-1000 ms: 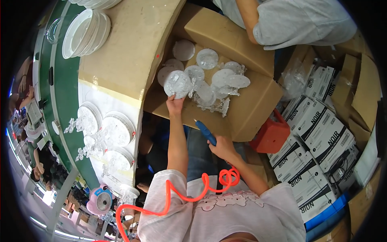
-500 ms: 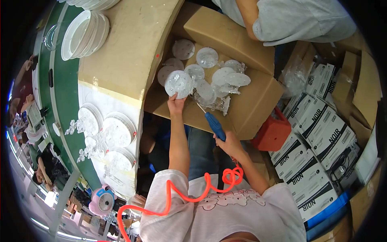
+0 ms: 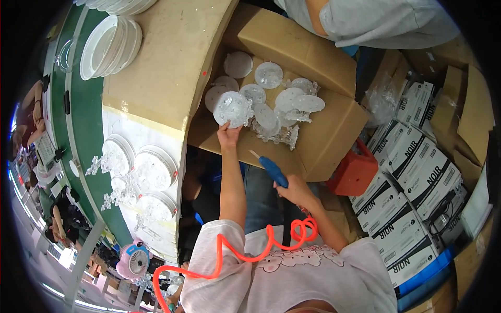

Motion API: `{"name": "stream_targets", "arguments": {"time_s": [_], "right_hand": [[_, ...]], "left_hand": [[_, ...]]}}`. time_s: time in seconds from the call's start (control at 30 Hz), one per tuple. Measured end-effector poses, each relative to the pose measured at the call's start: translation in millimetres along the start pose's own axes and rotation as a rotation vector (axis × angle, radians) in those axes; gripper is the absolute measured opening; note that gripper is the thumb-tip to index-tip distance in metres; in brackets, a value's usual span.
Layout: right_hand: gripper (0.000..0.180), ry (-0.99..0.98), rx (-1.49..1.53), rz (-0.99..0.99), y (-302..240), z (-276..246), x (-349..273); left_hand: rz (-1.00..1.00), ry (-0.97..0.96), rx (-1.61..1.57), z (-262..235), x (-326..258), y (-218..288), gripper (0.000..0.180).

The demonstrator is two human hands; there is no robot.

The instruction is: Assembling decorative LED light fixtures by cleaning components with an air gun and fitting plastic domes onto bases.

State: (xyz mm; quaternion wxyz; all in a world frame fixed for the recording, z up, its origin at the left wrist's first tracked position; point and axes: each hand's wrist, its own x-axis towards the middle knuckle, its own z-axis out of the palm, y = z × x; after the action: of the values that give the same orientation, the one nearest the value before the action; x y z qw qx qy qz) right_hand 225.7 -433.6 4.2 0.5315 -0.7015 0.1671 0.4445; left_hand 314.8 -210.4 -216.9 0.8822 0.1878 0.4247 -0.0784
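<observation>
My left hand [image 3: 228,136] is closed on the near rim of a clear round plastic disc [image 3: 232,109], held over an open cardboard box [image 3: 318,143]. My right hand [image 3: 296,191] is wrapped round a blue air tool [image 3: 272,171] with a slim metal tip, which points up and left, apart from the disc. A coiled orange-red hose [image 3: 250,259] runs from beside my right wrist across my lap to the lower left. Inside the box lie several more clear discs [image 3: 269,75] with jagged clear plastic pieces among them.
On the table at left sit stacks of round clear parts [image 3: 152,171] and white tubs [image 3: 99,47]. A red container [image 3: 354,169] stands right of the box, near stacked white cartons [image 3: 404,229]. Another person's sleeve [image 3: 386,21] shows at the top. A pink fan [image 3: 134,260] stands lower left.
The blue tool's tip has drawn back from the disc, moving down and left, as my right hand tilted it. My left hand keeps the disc almost in place. The other person's arm has shifted slightly.
</observation>
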Motion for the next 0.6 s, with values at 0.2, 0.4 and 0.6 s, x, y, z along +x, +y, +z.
{"name": "stream_targets", "arguments": {"time_s": [0.2, 0.4, 0.6], "right_hand": [[0.014, 0.174, -0.151, -0.058, -3, 5, 4], [0.016, 0.103, -0.171, -0.087, 7, -5, 1], [0.018, 0.062, 0.055, 0.054, 16, -7, -1]], "left_hand": [[-0.046, -0.048, 0.005, -3, 1, -5, 0.056], [-0.030, -0.028, -0.052, -4, 4, -10, 0.057], [-0.062, -0.068, 0.101, 4, -4, -5, 0.055]]}}
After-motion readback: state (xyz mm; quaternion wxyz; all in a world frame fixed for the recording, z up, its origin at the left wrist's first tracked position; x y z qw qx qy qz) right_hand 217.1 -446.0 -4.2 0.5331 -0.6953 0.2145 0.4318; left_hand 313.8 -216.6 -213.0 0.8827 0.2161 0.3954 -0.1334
